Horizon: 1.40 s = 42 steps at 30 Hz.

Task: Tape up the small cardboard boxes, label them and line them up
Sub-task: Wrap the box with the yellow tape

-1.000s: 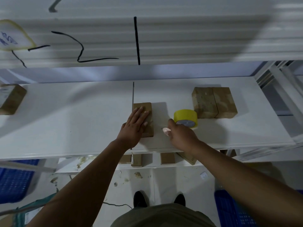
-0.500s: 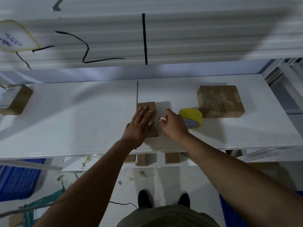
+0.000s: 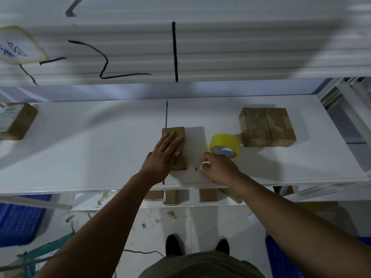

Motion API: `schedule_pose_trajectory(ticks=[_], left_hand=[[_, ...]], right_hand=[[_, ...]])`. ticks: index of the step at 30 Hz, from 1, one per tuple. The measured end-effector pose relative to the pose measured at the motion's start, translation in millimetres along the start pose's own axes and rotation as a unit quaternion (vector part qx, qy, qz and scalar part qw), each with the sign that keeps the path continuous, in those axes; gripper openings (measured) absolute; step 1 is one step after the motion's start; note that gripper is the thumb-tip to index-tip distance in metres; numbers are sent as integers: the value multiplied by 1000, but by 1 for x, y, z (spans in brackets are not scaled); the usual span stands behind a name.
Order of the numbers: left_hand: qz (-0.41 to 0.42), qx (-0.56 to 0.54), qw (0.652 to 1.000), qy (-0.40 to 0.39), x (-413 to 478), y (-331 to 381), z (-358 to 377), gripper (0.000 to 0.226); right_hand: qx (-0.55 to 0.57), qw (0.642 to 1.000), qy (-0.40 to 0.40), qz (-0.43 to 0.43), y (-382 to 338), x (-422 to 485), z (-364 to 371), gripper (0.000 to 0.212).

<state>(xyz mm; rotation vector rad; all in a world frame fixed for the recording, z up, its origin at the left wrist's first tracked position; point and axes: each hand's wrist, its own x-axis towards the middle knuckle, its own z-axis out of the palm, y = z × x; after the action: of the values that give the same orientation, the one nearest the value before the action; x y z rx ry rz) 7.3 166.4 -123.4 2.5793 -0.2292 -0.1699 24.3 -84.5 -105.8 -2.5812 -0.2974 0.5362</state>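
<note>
Head: left hand (image 3: 162, 157) flat on box (image 3: 181, 162); right hand (image 3: 219, 170) pinches strip (image 3: 206, 162) at shelf edge (image 3: 80, 189).

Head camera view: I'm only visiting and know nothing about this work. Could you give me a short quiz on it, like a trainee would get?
1. True or false: the left hand lies flat on a small box.
2. Where is the yellow tape roll? A: on top of that small box. B: on the shelf, between that small box and the boxes further right. C: down on the floor.
3. Fill in the number: the boxes further right stand side by side, touching, and there are ____ of them.

Key: 1 true; 2 B; 3 two.
</note>
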Motion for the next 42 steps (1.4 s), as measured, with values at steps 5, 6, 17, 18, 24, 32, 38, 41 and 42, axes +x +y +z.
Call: schedule_pose_trajectory(ticks=[5,6,17,18,24,32,38,41,42], left_hand=[[2,19,1000,-5,-5,-8,-9,67],[0,30,999,-12,-5,-6,-11,65],[-217,-169,958,79,-16,-2,4,104],[-231,-208,947,86,-18,0,6,110],[-215,-290,925,121,-27,10,17,88],[-191,-417,871,175,-32,33,10,70],[-156,-464,847,207,-32,63,1,64],[-151,-469,843,217,-30,72,1,68],[-152,-472,841,218,-30,75,-1,68]], right_hand=[[-70,995,33,-60,11,3,8,13],[-61,996,28,-56,10,4,7,13],[-148,974,151,-76,7,-1,4,29],[-78,983,146,-79,2,0,4,24],[168,979,114,6,-47,26,21,42],[327,930,150,76,-70,34,38,31],[346,926,143,47,-71,28,17,37],[277,947,161,23,-70,22,6,41],[264,952,154,28,-71,20,1,42]])
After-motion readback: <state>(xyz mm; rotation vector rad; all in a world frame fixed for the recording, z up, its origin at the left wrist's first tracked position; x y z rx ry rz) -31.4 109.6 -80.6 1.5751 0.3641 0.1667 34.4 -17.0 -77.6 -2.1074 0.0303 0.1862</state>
